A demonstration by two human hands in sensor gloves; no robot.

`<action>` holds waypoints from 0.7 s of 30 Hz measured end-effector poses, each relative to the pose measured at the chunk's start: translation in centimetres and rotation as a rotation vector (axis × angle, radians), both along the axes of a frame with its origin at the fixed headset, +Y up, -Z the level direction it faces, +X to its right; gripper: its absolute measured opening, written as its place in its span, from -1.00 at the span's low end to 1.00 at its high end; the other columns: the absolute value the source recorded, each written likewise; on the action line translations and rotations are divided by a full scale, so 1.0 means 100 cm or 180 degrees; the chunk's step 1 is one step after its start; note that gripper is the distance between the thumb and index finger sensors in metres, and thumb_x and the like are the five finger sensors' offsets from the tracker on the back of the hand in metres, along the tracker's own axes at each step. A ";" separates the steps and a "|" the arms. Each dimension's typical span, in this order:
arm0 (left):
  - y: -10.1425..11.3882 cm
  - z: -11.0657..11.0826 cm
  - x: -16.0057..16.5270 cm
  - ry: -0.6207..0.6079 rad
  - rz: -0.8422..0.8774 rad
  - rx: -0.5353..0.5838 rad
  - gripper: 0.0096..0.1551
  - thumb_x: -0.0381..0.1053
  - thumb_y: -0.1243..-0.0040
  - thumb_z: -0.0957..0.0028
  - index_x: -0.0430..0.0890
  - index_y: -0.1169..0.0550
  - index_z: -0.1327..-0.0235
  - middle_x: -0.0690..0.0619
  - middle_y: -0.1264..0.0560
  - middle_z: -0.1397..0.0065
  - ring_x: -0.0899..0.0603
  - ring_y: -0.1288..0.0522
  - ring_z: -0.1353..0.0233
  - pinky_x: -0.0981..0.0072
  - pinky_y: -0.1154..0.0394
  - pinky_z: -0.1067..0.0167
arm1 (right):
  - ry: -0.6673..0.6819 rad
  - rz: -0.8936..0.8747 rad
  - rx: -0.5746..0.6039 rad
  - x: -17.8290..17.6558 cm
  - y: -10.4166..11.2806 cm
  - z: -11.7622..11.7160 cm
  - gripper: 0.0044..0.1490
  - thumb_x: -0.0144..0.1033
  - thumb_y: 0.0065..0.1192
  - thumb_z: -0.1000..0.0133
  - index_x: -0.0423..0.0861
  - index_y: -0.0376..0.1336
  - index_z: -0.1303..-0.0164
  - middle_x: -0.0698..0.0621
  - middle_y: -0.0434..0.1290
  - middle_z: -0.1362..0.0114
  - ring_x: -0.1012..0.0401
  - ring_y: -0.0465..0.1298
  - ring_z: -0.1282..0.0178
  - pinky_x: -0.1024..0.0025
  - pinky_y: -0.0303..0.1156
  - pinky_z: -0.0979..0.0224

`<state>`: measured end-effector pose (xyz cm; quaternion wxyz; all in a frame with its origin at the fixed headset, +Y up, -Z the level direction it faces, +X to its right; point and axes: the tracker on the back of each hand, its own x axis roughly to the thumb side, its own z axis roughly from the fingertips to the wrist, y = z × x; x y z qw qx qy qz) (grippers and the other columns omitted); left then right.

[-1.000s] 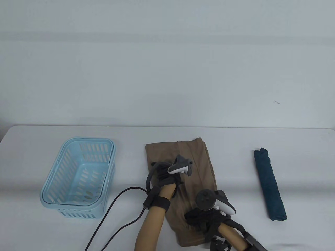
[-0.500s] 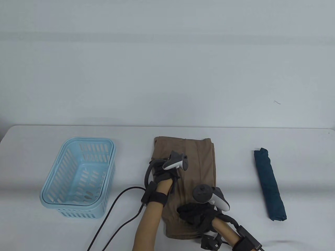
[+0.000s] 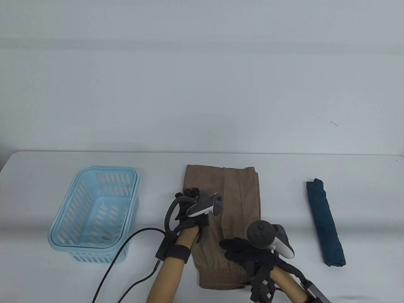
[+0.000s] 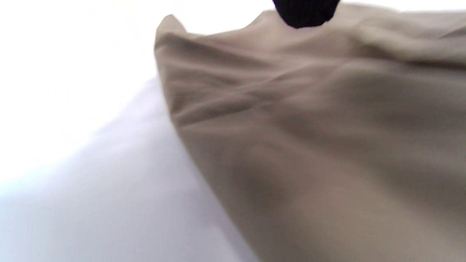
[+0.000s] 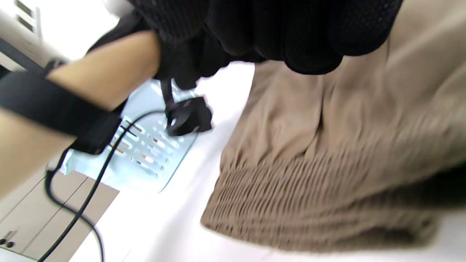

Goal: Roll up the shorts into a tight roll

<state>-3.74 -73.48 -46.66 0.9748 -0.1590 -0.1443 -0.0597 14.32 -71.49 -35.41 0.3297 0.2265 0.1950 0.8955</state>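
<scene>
Brown shorts (image 3: pixel 241 195) lie folded lengthwise on the white table, with the elastic waistband at the near end (image 5: pixel 291 196). My left hand (image 3: pixel 187 197) is at the shorts' left edge, about halfway along, fingers loose and gripping nothing. One fingertip (image 4: pixel 305 12) shows above the cloth (image 4: pixel 309 145) in the left wrist view. My right hand (image 3: pixel 235 247) is spread open over the shorts just beyond the waistband. Its fingers (image 5: pixel 313 36) hang over the fabric and hold nothing.
A light blue slatted basket (image 3: pixel 94 257) stands at the left; it also shows in the right wrist view (image 5: pixel 156 160). A dark blue rolled garment (image 3: pixel 325 221) lies at the right. A black cable (image 3: pixel 109 271) runs from my left wrist to the near edge.
The shorts were swung from a slant to lie straight. My left hand slid left to the cloth's edge. My right hand opened its fingers and shifted slightly right.
</scene>
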 end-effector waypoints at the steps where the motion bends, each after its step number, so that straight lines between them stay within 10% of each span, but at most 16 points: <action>1: 0.008 0.018 -0.001 -0.0141 0.0220 -0.0039 -0.15 0.07 0.03 -0.13 -0.22 0.06 -0.53 -0.31 0.16 -0.64 -0.50 0.10 -0.64 -0.52 0.10 -0.41 | 0.0004 0.0118 0.0129 0.005 0.004 0.004 -0.28 -0.22 0.04 -0.17 -0.23 0.09 -0.51 -0.30 0.17 -0.51 -0.17 0.34 -0.40 -0.14 0.27 -0.40; 10: 0.027 0.148 0.004 -0.1146 0.0643 0.0147 -0.34 0.04 -0.08 -0.10 -0.20 -0.30 -0.41 -0.27 -0.26 -0.56 -0.44 -0.29 -0.54 -0.48 -0.08 -0.40 | 0.0286 0.1070 0.0796 0.011 -0.022 0.046 -0.35 -0.24 0.13 -0.13 -0.17 0.11 -0.40 -0.21 0.21 -0.47 -0.11 0.31 -0.40 -0.13 0.20 -0.46; 21: -0.013 0.166 0.016 -0.1335 0.0065 -0.0300 -0.28 0.07 -0.10 -0.08 -0.22 -0.25 -0.43 -0.29 -0.25 -0.52 -0.37 -0.34 -0.46 -0.42 -0.15 -0.40 | 0.0650 0.1834 0.0772 -0.007 -0.053 0.058 -0.09 -0.10 0.17 -0.09 -0.20 -0.12 -0.51 -0.25 -0.02 -0.55 -0.16 0.10 -0.51 -0.16 0.02 -0.52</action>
